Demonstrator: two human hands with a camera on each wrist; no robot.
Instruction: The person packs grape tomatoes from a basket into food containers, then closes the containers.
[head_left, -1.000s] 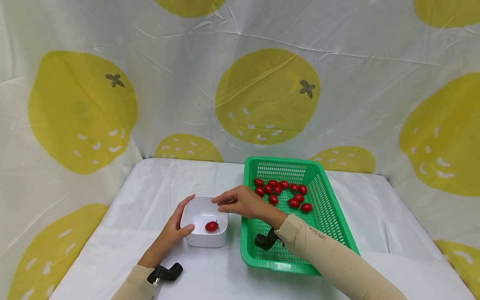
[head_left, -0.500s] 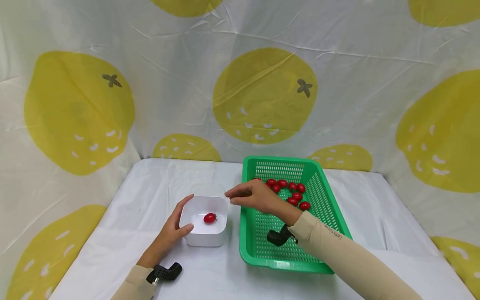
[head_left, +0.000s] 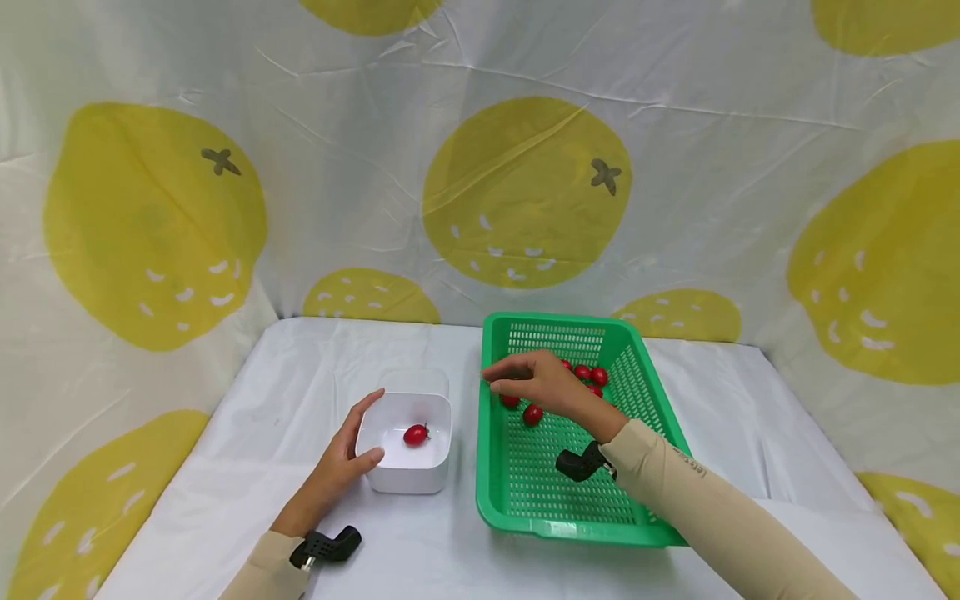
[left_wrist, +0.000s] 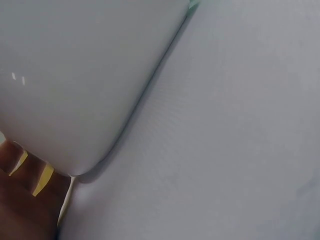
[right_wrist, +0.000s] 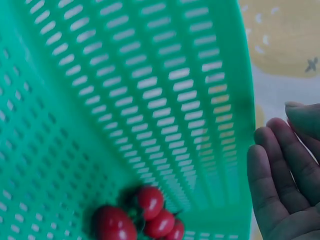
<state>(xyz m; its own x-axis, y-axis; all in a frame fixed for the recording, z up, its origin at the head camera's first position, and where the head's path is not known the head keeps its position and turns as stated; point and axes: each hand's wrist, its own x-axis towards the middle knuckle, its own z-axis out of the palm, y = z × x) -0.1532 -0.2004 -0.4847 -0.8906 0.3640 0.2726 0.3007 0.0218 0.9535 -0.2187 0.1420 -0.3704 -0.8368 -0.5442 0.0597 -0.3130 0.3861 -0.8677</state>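
My left hand [head_left: 337,467] holds the left side of a square white plastic box [head_left: 408,481], its thumb over the near rim. In the left wrist view its fingers [left_wrist: 25,200] lie against the box wall. One red cherry tomato [head_left: 416,435] with a green stem rests on the box floor. My right hand [head_left: 551,385] hovers over the left side of a green plastic basket [head_left: 480,492], fingers loosely bent and holding nothing. Several cherry tomatoes [head_left: 533,414] lie in the basket's far half, partly hidden by this hand; the right wrist view shows some of these tomatoes [right_wrist: 160,222] close up.
A faint clear plastic piece [head_left: 408,381] lies just behind the box. White cloth [head_left: 420,550] covers the table. A lemon-print sheet [head_left: 360,208] hangs at the back and sides. The basket's slotted wall stands up beside the right hand.
My right hand has moved right, from over the white box to over the green basket. The tomato in the box has rolled a little and settled. The left hand stays on the box.
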